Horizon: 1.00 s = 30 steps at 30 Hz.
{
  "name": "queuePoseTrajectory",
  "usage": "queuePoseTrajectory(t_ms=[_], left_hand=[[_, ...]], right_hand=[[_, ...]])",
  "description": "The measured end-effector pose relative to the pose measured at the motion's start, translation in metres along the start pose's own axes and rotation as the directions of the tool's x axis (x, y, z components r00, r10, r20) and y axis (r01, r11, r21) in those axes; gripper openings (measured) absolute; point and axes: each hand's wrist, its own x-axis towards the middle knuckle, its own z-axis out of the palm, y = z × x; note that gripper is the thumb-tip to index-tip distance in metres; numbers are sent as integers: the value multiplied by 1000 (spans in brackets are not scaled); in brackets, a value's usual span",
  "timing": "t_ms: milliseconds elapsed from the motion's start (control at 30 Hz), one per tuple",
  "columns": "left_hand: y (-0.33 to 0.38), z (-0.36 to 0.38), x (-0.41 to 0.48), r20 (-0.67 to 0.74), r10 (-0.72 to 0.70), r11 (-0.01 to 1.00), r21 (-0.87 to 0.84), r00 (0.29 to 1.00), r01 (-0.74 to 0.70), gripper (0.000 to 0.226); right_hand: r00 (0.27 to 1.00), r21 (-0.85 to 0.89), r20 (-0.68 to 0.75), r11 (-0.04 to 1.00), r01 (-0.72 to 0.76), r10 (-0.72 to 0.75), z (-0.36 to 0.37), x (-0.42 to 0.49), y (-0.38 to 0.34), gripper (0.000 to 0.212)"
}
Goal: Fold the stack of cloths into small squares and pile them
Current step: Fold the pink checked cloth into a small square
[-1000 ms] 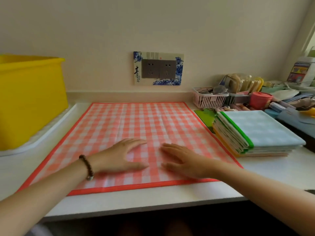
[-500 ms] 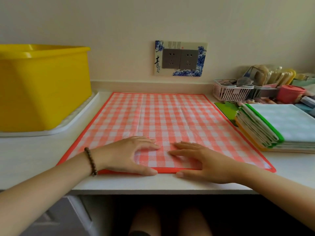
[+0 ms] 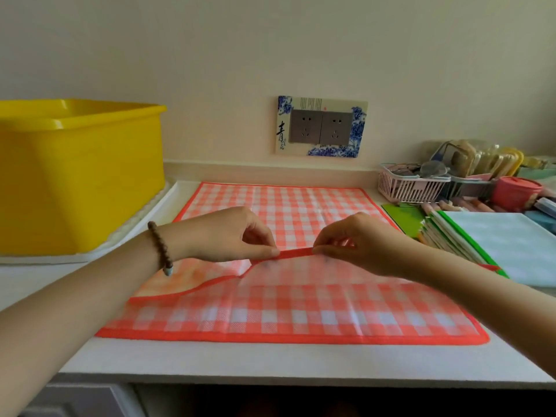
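A red-and-white checked cloth is spread on the white counter. My left hand and my right hand each pinch a red hem of a top layer, lifted above the middle of the cloth. A same-patterned layer stays flat beneath, its near hem along the counter's front. The stack of cloths, light blue with a green hem on top, lies to the right.
A big yellow tub stands on a white tray at the left. At the back right are a pink basket, a red container and other clutter. A wall socket is behind the cloth.
Both hands lay flat on the cloth near its front edge. Now they pinch a red hem and have raised it off the counter toward the middle.
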Motion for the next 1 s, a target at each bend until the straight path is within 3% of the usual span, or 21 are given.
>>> queuePoseTrajectory(t_ms=[200,367,533,667,767,867,1000], left_hand=[[6,-46,36,-40,-63,996,55,997,65,13],[-3,-79,62,-128,-67,974,206,989,93,11],[-31,-67,87,-332,-42,946,291,942,145,10],[-57,-38,99,-455,48,894,416,889,165,31],[-70,-14,103,-413,54,907,400,909,128,47],[-75,6,102,-273,-15,916,382,962,123,61],[-82,23,99,-214,-84,910,382,973,162,69]], right_hand=[[977,-61,-211,998,-20,6,-13,41,12,19],[938,57,-342,997,-45,62,-7,75,36,16],[912,119,-388,988,-97,136,14,102,62,16],[923,192,-339,974,-119,179,37,121,83,16],[926,192,-316,969,-153,209,50,134,97,17],[917,220,-317,959,-178,242,54,143,102,19],[911,204,-307,954,-218,274,54,147,92,25]])
